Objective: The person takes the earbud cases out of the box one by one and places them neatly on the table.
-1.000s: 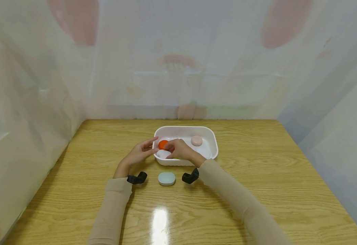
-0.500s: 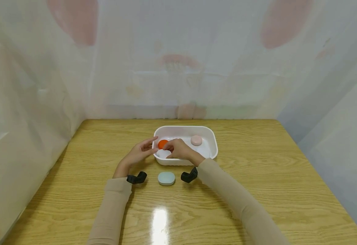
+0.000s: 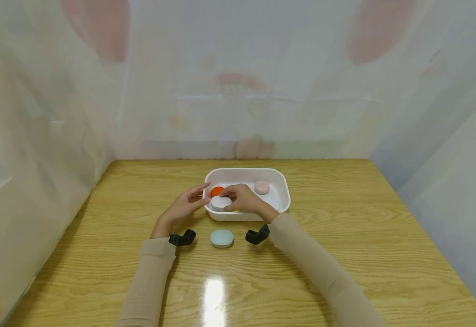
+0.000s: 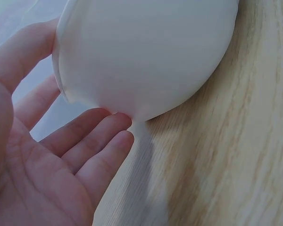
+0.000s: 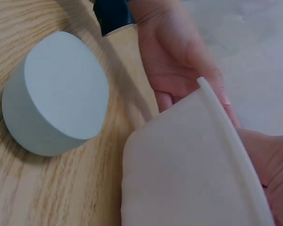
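Observation:
In the head view, a white rectangular tub (image 3: 280,175) with rounded corners stands mid-table. My left hand (image 3: 182,206) rests against its left end; the left wrist view has fairly straight fingers (image 4: 96,136) touching the rim and outer wall. Over the tub's left part, my right hand (image 3: 242,199) pinches a white rounded case (image 3: 220,202) between thumb and fingers. An orange round item (image 3: 216,191) lies just behind that case, partly covered. To the right inside the tub sits a pale pink round item (image 3: 262,187). A sliver of yellow shows under the right hand.
A pale blue rounded case (image 3: 222,238) sits on the wooden table (image 3: 336,254) in front of the tub, between the wrists. Black wrist camera mounts (image 3: 182,237) jut out from both wrists. Pale curtains hang behind and on both sides.
The white case has risen slightly and shifted right in my right hand, covering more of the orange item. My left hand keeps its place at the tub's end.

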{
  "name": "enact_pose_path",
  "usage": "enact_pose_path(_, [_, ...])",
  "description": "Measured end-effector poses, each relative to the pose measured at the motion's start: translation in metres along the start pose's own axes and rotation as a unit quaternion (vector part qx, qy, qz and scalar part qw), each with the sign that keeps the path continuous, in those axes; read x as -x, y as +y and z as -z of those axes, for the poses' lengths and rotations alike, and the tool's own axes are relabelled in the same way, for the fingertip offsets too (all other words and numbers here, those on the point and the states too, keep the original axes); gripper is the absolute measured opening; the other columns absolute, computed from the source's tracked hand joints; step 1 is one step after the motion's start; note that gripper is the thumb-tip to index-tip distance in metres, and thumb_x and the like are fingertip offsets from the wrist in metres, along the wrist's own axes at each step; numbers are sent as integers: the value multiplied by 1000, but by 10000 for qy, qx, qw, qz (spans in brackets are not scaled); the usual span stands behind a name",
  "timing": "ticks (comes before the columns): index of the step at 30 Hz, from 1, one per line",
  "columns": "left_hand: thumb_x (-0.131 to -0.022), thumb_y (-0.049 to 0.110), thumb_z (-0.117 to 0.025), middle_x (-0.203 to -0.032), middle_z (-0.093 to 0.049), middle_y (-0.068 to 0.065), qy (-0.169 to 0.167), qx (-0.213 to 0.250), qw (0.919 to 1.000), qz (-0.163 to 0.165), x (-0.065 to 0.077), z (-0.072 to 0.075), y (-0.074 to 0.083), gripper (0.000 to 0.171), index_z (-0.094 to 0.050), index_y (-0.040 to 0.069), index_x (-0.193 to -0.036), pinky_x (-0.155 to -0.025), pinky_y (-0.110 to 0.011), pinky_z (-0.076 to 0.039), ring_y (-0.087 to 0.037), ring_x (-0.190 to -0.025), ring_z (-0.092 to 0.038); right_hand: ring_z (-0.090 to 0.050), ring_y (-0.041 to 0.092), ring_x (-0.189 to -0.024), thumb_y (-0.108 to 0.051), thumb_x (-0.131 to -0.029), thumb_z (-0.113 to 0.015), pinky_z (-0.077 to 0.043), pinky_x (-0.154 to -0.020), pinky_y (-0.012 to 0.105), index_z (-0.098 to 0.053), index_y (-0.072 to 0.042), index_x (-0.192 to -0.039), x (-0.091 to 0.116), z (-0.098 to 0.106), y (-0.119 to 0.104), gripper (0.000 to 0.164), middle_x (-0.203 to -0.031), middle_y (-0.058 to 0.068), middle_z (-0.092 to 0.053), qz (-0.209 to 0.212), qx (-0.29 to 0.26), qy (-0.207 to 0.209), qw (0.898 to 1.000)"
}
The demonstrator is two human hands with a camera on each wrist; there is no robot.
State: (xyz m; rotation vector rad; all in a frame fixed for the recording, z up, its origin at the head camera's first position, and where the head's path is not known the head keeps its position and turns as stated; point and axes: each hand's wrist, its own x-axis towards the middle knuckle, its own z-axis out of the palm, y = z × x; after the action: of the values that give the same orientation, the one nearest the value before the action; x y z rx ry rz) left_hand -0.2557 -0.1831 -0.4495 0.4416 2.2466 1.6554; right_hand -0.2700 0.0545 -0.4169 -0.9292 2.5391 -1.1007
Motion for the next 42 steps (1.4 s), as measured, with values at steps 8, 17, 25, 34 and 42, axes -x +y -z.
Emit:
enact_pose_path(8, [-97, 21, -57, -157, -33, -15, -39, 81, 9999, -89, -1, -1, -2, 61, -31, 18, -152, -115, -55, -35, -37, -142, -38, -65, 26, -107, -4, -78, -72, -56, -91, 32, -65, 0, -119, 15, 12, 2, 42, -121, 17, -67, -21, -560, 405, 9976])
enact_pose_path(17, [-97, 23, -59, -157, -34, -14, 2, 30, 10000, 13, 0, 0, -3, 60, -33, 23, -151, -115, -53, -36, -36, -141, -39, -62, 34, -110, -1, -80, -70, -54, -98, 46, -62, 6, -119, 35, 26, -3, 40, -121, 25, -65, 355, -1050, 798, 9906])
enact_pose_path(25, [-93, 30, -63, -155, -37, -14, 80, 7, 10000, 25, -1, 1, -2, 64, -35, 21, -150, -114, -51, -37, -35, -140, -42, -63, 29, -105, 2, -79, -72, -57, -94, 39, -63, 8, -118, 56, 30, -3, 40, -119, 26, -65, 582, -1230, 904, 9866])
enact_pose_path(34, [-93, 29, -64, -156, -36, -15, 98, -37, 9999, -19, -1, 0, -1, 64, -36, 19, -150, -114, -51, -38, -36, -140, -41, -65, 32, -106, 3, -77, -74, -56, -94, 42, -63, 8, -116, 80, 26, -4, 40, -117, 26, -64, 604, -1415, 745, 9853])
enact_pose_path(42, [-94, 28, -62, -157, -34, -13, 117, 12, 9999, -30, -2, 0, -2, 62, -36, 17, -150, -114, -51, -38, -36, -141, -41, -65, 27, -106, 2, -76, -76, -55, -96, 44, -65, 5, -114, 95, 23, -5, 40, -117, 23, -67, 540, -1426, 592, 9865])
